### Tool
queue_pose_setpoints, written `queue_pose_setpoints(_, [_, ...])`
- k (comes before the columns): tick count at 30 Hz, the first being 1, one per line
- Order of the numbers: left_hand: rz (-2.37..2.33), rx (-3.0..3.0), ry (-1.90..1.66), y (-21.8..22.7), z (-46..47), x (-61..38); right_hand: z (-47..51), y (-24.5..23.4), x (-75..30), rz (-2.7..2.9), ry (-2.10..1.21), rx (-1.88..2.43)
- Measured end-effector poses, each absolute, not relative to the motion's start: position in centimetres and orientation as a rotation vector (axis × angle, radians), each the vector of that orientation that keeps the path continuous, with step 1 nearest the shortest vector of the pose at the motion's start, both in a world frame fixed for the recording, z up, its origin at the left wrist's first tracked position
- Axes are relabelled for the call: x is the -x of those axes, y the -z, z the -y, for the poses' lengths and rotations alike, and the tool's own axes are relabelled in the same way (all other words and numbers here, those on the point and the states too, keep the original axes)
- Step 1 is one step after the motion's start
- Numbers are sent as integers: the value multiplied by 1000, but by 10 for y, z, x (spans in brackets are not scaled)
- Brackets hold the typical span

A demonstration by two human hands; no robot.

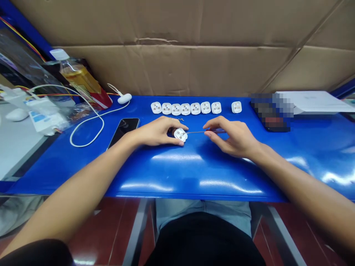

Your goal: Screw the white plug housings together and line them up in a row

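Ok so the left hand (pixel 156 132) is clamped onto a round white plug (pixel 181 135), fingers curled over it, pressing it down on the blue table (pixel 194 184) around the middle. The right hand (pixel 231 136) pinches a thin little screwdriver (pixel 195 132) between thumb and fingers, and its tip sits right up at the plug's edge. Just behind them there's a neat row of seven more white plugs (pixel 185 108), plus one extra plug (pixel 236 107) off to the right by itself. Couple of tiny bits (pixel 181 119) lie by the left hand, too small to make out. Further left: a black phone (pixel 123 130), a white cable (pixel 85 125) and a drink bottle (pixel 80 79). Big cardboard sheet (pixel 177 66) behind everything.
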State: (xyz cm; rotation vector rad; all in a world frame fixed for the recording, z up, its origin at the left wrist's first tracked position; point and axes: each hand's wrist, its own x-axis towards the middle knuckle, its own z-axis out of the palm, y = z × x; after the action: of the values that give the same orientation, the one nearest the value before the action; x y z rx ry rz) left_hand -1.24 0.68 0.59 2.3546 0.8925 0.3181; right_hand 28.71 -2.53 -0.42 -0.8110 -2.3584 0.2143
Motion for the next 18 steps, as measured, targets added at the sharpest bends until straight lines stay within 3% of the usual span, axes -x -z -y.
queue_pose_setpoints(18, [-903, -2261, -597, 4, 0, -3, 31, -10, -289, 2368, -87, 798])
